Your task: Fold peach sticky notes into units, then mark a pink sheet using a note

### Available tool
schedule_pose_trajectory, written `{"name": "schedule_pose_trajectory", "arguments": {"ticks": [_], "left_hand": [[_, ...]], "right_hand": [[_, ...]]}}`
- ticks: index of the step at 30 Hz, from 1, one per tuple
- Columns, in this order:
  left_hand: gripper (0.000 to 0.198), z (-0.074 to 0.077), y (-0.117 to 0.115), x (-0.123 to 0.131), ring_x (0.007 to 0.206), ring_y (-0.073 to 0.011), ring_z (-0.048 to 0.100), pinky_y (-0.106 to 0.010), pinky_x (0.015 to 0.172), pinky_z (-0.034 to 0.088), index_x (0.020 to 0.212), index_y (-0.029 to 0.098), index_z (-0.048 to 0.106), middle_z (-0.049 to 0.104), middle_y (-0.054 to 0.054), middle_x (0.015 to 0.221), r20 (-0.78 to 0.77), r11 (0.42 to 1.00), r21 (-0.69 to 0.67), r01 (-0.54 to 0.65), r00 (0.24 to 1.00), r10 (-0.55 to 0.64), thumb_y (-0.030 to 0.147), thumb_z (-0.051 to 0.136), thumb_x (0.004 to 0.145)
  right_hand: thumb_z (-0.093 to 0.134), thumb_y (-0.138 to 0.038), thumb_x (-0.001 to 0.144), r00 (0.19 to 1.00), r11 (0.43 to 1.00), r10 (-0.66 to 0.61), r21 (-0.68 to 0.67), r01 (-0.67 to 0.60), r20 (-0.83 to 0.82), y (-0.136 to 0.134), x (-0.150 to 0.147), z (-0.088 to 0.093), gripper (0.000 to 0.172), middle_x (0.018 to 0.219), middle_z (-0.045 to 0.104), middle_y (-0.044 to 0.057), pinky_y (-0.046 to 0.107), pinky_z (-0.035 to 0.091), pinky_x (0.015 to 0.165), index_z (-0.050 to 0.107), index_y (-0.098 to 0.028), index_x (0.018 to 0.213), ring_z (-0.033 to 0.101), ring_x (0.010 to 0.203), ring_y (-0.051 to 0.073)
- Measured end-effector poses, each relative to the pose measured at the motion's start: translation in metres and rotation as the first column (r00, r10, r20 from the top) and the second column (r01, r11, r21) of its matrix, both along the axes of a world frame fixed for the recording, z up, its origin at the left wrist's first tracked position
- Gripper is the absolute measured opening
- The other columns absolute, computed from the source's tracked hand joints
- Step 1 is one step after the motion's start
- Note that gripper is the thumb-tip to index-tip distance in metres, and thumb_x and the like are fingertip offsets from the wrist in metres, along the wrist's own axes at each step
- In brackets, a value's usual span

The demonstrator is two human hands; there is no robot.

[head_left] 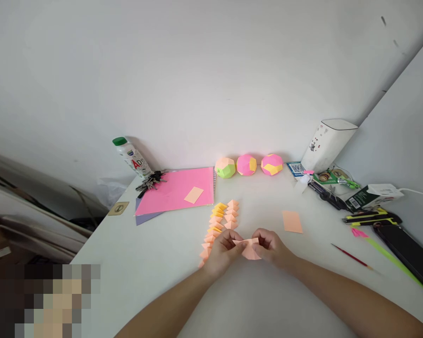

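At the far left stands a white printed plastic bottle [136,159] with a green cap; its contents are not visible. Metal keys [150,183] lie beside it, against a smooth, flat pink sheet [174,188] carrying a small light-orange paper rectangle [193,195]. To the right, folded paper units [216,219], peach and yellow-orange, form two pointed, overlapping rows. Beyond them, three faceted balls [246,165] sit near the wall: the left one peach and green, the others pink and yellow. In the near centre, the left hand [224,252] pinches the left side of a peach paper piece [251,251], which is creased, with a fanned lower edge. The right hand [273,248] pinches its right side. Further right lie a flat peach sheet [292,221], an upright white canister [327,145], contents not visible, and a slim red brush [350,256].
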State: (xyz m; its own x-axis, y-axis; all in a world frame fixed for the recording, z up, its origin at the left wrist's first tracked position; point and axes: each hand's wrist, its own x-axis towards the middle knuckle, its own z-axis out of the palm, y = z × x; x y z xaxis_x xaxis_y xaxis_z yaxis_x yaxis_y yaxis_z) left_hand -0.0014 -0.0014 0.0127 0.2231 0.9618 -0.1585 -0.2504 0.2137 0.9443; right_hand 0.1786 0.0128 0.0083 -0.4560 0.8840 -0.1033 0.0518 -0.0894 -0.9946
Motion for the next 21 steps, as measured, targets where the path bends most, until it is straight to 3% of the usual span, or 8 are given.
{"name": "schedule_pose_trajectory", "arguments": {"ticks": [8,14,21], "left_hand": [[0.036,-0.002,0.0,0.0,0.059,-0.0112,0.057,-0.024,0.059,0.043,0.077,0.022,0.04,0.06,0.005,0.065,0.144,0.999,0.012,-0.04,0.989,0.038,0.036,0.073,0.073],[0.022,-0.002,-0.007,0.001,0.06,-0.0093,0.051,-0.021,0.052,0.037,0.086,0.021,0.052,0.06,0.001,0.076,-0.062,0.974,0.167,0.156,0.987,-0.147,0.03,0.07,0.075],[0.021,-0.011,-0.004,-0.001,0.082,-0.0165,0.058,-0.031,0.073,0.049,0.102,0.023,0.06,0.059,-0.004,0.09,-0.094,0.945,0.311,0.106,0.992,-0.08,0.028,0.062,0.082]], "right_hand": [[0.056,-0.044,0.086,0.999,0.999,-0.023,0.039,0.021,0.036,-0.002,-0.002,0.003,0.028,0.062,0.045,-0.003,0.024,0.033,0.052,0.05,-0.019,0.073,0.041,0.056,0.011],[0.061,-0.042,0.083,0.998,0.998,-0.04,0.054,0.038,0.052,-0.001,-0.002,0.003,0.03,0.058,0.037,-0.006,0.023,0.026,0.048,0.049,-0.019,0.069,0.034,0.052,0.009],[0.061,-0.045,0.083,1.0,0.999,-0.006,0.04,0.006,0.001,0.0,-0.002,0.001,0.03,0.061,0.045,-0.004,0.023,0.03,0.051,0.052,-0.018,0.074,0.039,0.054,0.01]]}}
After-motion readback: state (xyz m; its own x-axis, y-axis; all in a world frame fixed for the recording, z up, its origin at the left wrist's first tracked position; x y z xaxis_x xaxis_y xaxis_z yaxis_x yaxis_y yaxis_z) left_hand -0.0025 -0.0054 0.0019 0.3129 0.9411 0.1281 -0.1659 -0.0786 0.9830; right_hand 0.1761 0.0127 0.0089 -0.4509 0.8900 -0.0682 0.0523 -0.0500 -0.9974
